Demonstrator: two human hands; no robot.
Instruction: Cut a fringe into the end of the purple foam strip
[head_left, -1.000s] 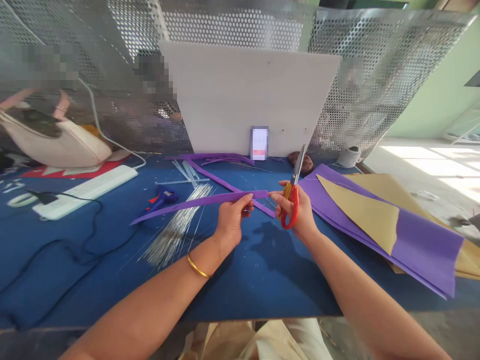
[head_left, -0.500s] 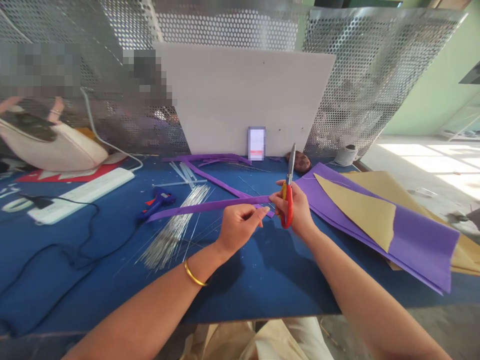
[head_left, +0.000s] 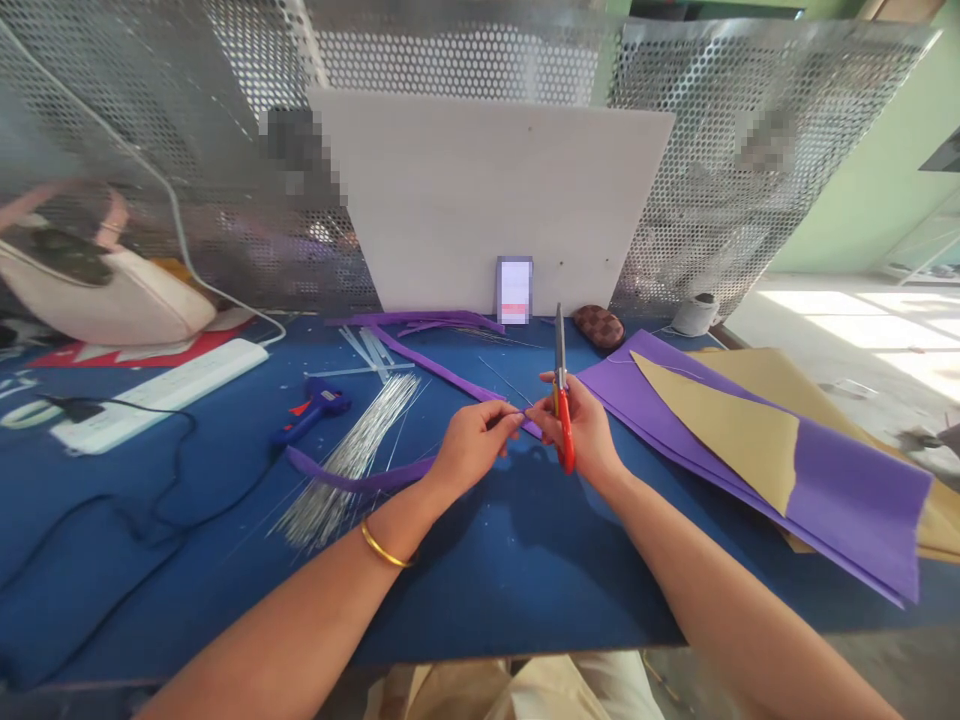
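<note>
My left hand (head_left: 478, 442) is closed in a pinch on the end of a purple strip (head_left: 360, 482), which trails left from under it across a bundle of thin wires (head_left: 349, 460). My right hand (head_left: 581, 425) is closed around red-handled scissors (head_left: 564, 420), whose blades point up and away. Its thumb and finger also pinch at the strip's end, beside my left fingertips. A second purple strip (head_left: 439, 370) runs diagonally on the blue table behind my hands. Fine detail between the fingertips is too small to tell.
To the left lie a blue glue gun (head_left: 315, 410) with its cord, a white power strip (head_left: 161, 395) and a handbag (head_left: 105, 290). Purple sheets (head_left: 855, 480) and tan sheets (head_left: 724, 430) lie right. A phone (head_left: 514, 290) leans on a white board (head_left: 495, 190) at the back.
My hands have come together at the strip's end. The strip has dropped from a straight stretch to a slack curve behind my left wrist. The scissors have shifted slightly left, with my right hand.
</note>
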